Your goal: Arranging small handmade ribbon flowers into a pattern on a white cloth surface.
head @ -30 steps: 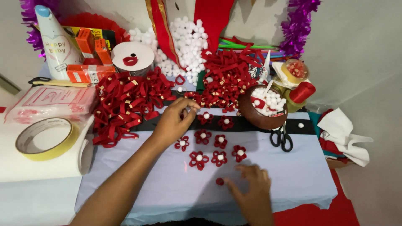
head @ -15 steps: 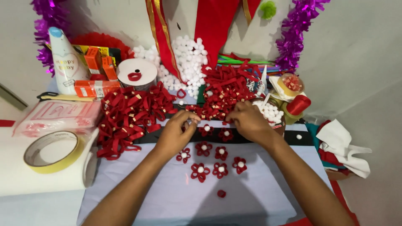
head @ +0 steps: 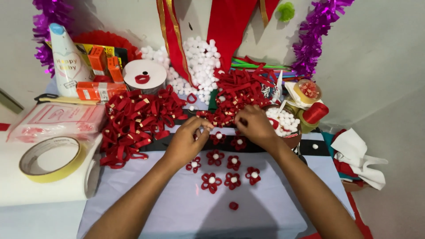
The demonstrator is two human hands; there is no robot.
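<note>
Several red ribbon flowers (head: 211, 182) with white pompom centres lie on the pale cloth-covered table (head: 177, 212). My left hand (head: 188, 142) hovers just behind them, its fingertips pinched together on something small at the edge of a pile of red ribbon loops (head: 237, 93). My right hand (head: 256, 127) reaches into the same pile, fingers curled down among the loops; I cannot see whether it holds one. A small red piece (head: 233, 205) lies alone in front of the flowers.
A second heap of red loops (head: 135, 121) lies left, beside a yellow tape roll (head: 51, 158) on a white paper roll. A ribbon spool (head: 144, 76), loose white pompoms (head: 199, 62), a pompom bowl (head: 283, 121), a red spool (head: 315, 113) and a white cloth (head: 358, 155) surround it.
My right hand has left the table's front by the small red piece and moved up into the ribbon pile. My left hand has stayed pinched in about the same place.
</note>
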